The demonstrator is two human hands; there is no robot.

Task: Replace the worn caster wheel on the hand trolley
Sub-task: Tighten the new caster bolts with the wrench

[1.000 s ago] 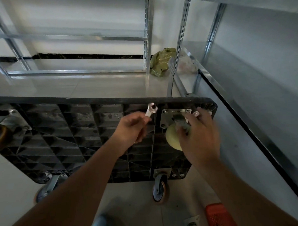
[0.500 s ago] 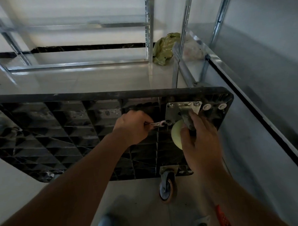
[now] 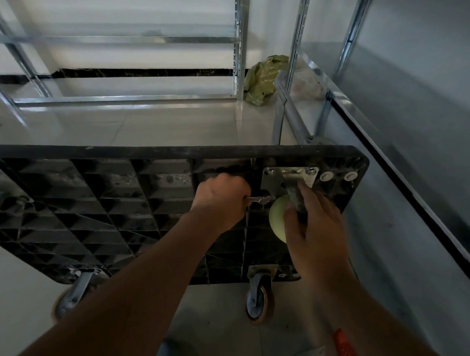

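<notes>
The left hand (image 3: 221, 201), in the middle of the frame, is curled around a small silver metal wrench (image 3: 258, 200), whose head reaches right to the lower left corner of the silver metal caster mounting plate (image 3: 272, 179). Just right of it, the right hand (image 3: 315, 228) grips the grey metal fork (image 3: 293, 192) of the pale green caster wheel (image 3: 277, 219), fingers wrapped around it. The plate sits in the upper right corner of the black ribbed plastic trolley deck (image 3: 108, 210), which stands on its edge; little room remains between this corner and the grey shelf board (image 3: 416, 156) at the right. Below, an orange-rimmed caster (image 3: 257, 300) touches the pale tiled floor (image 3: 158, 122). A green crumpled bag (image 3: 263, 81) lies near the silver shelf frame (image 3: 239, 56) above.
</notes>
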